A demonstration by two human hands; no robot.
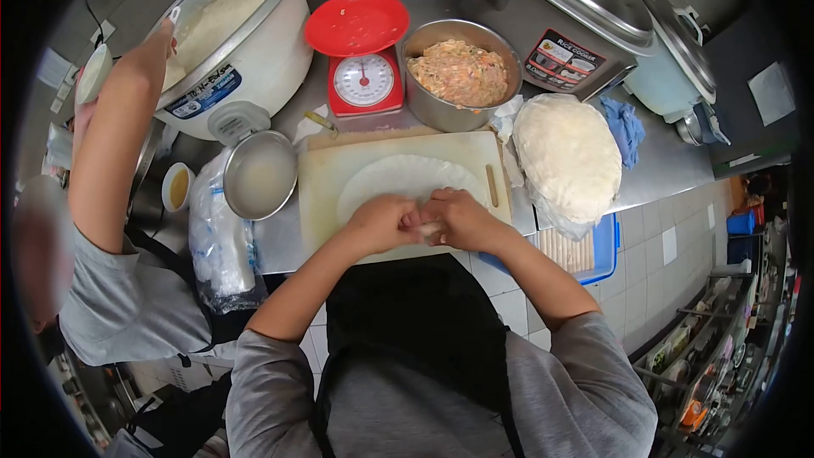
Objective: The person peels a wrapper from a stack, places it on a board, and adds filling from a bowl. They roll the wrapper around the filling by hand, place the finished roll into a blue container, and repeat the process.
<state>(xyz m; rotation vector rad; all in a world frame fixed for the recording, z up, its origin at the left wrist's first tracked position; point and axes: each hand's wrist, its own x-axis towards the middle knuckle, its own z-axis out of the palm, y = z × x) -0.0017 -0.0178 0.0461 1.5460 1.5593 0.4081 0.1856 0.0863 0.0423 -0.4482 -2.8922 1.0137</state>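
Note:
A thin, round white wrapper (411, 174) lies on the pale cutting board (318, 174). At its near edge my left hand (383, 222) and my right hand (468, 220) meet, fingers curled and closed on the wrapper's edge. Something pale shows between the fingertips, largely hidden by them. Beyond the board stands a metal pot (466, 110) of shredded, mixed-colour filling (458, 72). Right of the board sits a plastic-covered stack of round white wrappers (568, 157). Below that stack, a blue tray (612, 259) holds several pale rolls (566, 250) side by side.
A red kitchen scale (365, 80) stands behind the board. To the left are a metal bowl (260, 174) of cloudy liquid and a plastic-wrapped pack (222, 242). A co-worker's arm (119, 144) reaches into a large rice cooker (254, 59). A blue cloth (623, 131) lies far right.

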